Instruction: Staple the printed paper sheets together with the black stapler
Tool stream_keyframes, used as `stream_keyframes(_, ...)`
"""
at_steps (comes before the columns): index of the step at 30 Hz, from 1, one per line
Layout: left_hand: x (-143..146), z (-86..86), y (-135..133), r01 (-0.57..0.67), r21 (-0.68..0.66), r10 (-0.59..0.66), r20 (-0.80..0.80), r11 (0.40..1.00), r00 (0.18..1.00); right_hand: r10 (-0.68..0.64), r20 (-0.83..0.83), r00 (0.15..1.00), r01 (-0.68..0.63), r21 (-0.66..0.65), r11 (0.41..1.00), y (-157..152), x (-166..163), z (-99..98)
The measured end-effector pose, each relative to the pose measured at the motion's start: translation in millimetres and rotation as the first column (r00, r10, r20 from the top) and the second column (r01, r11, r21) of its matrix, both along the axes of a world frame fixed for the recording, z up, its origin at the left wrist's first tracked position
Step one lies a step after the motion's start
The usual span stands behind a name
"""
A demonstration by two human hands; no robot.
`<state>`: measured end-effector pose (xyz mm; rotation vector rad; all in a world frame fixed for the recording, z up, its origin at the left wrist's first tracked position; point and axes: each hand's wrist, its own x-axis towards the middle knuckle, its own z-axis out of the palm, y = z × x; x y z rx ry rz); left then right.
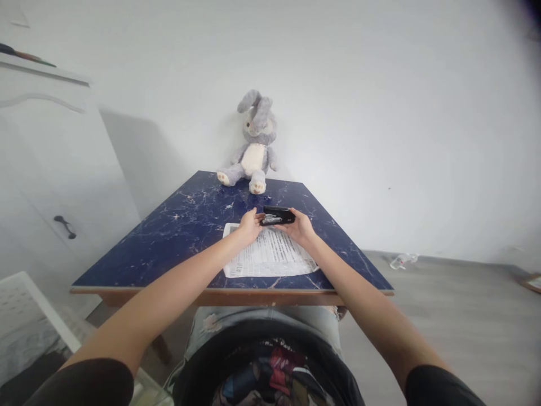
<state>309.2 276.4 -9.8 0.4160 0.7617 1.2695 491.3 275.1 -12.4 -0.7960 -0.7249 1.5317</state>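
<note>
Both hands meet over the far end of a printed paper sheet [270, 256] lying on a dark blue marbled table [177, 225]. My right hand [301, 226] grips a black stapler [278, 215] from its right end, holding it level just above the paper. My left hand [249, 225] pinches the stapler's left end, where the metal part shows. A grey plush rabbit [255, 144] sits upright at the table's far edge against the wall.
A white cabinet with a dark handle [65, 226] stands to the left. A white crate-like frame [29, 316] sits at lower left. A clear plastic bottle [402, 260] lies on the grey floor to the right, near a framed object [531, 282].
</note>
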Motion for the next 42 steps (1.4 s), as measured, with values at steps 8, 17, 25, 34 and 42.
stream_keyframes(8,-0.2,-4.3,9.1,-0.060,-0.035,0.059,-0.008,0.998,0.998,-0.046,0.035,0.998,0.044,0.068,0.997,-1.0,-1.4,-1.0)
stream_keyframes(17,-6.2,-6.8,10.8,-0.020,-0.042,0.019,-0.021,0.999,1.000,-0.394,0.550,0.736,-0.307,0.790,0.530,-14.4,10.5,12.6)
stream_keyframes(25,-5.1,-6.3,13.7,-0.046,0.064,0.052,-0.100,0.997,0.994,-0.427,0.640,0.639,-0.598,0.762,0.247,-22.9,6.0,16.7)
stream_keyframes(34,-18.2,1.3,3.1,-0.282,0.269,0.345,-0.230,0.921,0.910,-0.280,0.384,0.880,0.041,0.524,0.850,-10.6,9.6,10.1)
stream_keyframes(42,-25.3,13.0,-11.0,-0.043,0.724,0.548,-0.482,0.689,0.684,0.094,0.504,0.859,-0.295,0.336,0.894,-2.3,14.9,-6.8)
